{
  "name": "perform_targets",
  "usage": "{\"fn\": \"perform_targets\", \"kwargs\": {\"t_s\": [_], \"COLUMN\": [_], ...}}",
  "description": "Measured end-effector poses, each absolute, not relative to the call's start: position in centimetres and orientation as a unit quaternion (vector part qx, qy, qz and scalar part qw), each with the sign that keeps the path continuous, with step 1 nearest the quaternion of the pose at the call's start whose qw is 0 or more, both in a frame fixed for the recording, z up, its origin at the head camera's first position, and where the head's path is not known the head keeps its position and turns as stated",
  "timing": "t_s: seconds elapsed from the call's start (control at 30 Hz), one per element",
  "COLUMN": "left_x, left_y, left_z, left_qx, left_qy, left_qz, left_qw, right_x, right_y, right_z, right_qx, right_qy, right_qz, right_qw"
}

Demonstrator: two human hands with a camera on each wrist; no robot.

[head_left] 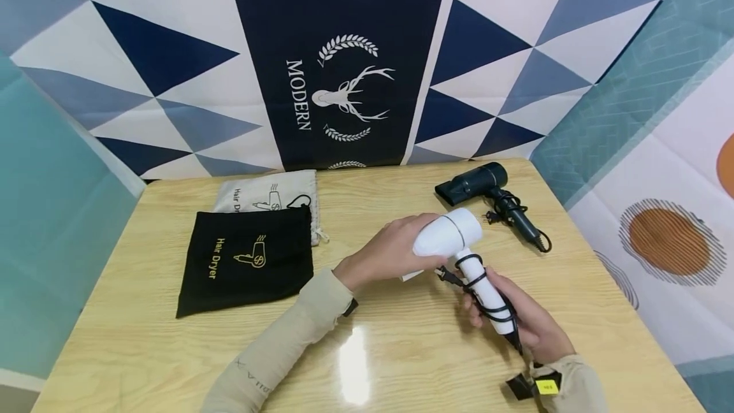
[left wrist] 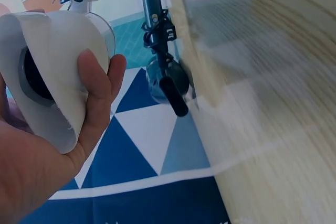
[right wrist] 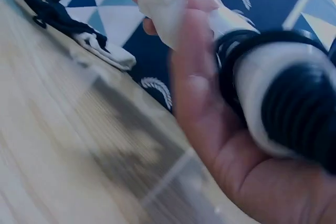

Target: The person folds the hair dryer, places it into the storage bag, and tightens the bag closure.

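A white hair dryer (head_left: 450,235) is held above the table between both hands, its black cord wound round the handle. My left hand (head_left: 395,248) grips the nozzle end of its barrel; in the left wrist view, the fingers curl about the white flared nozzle (left wrist: 63,72). With curled fingers, my right hand (head_left: 524,317) holds the corded handle (head_left: 487,292) from below. The cord's plug (head_left: 448,276) sticks out beside the handle. In the right wrist view the handle's black ribbed cord end (right wrist: 302,111) is close to the camera.
A dark hair dryer (head_left: 473,185) with its cord wrapped lies at the table's back right. On the left, a black drawstring pouch (head_left: 246,266) printed "Hair Dryer" overlaps a light grey pouch (head_left: 269,190). A patterned cloth wall (head_left: 344,11) rises behind the wooden table (head_left: 143,349).
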State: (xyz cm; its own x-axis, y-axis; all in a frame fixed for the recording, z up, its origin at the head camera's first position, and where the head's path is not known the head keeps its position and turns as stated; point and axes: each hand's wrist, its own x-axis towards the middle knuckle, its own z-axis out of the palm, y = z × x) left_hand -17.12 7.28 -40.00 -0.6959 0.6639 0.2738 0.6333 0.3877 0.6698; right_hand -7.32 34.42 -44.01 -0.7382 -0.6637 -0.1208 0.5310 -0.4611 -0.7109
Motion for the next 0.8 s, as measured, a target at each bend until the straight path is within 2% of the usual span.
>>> {"fn": "perform_targets", "kwargs": {"t_s": [0.07,0.23,0.37,0.47,0.53,0.6,0.8], "left_x": [-17.1,-16.9,-17.0,-17.1,-17.0,-16.7,-15.2], "left_y": [6.8,5.8,4.4,3.0,2.0,1.1,-1.6], "left_z": [-39.7,-38.9,-38.1,-37.8,-37.9,-38.2,-38.7], "left_qx": [0.383,0.358,0.302,0.259,0.240,0.230,0.190], "left_qy": [0.834,0.837,0.826,0.800,0.784,0.773,0.780], "left_qz": [0.397,0.412,0.462,0.510,0.533,0.548,0.558], "left_qw": [0.022,0.037,0.112,0.182,0.209,0.223,0.210], "right_x": [-7.3,-7.0,-7.2,-7.6,-8.0,-8.5,-9.7], "right_y": [33.9,32.3,30.5,29.1,28.2,27.4,25.3], "right_z": [-43.6,-42.5,-41.3,-40.5,-40.1,-39.9,-39.8], "right_qx": [-0.071,-0.031,-0.019,-0.021,-0.033,-0.050,-0.119], "right_qy": [0.409,0.546,0.670,0.725,0.751,0.770,0.769], "right_qz": [-0.848,-0.808,-0.729,-0.678,-0.650,-0.627,-0.615], "right_qw": [0.330,0.218,0.140,0.118,0.113,0.110,0.127]}}
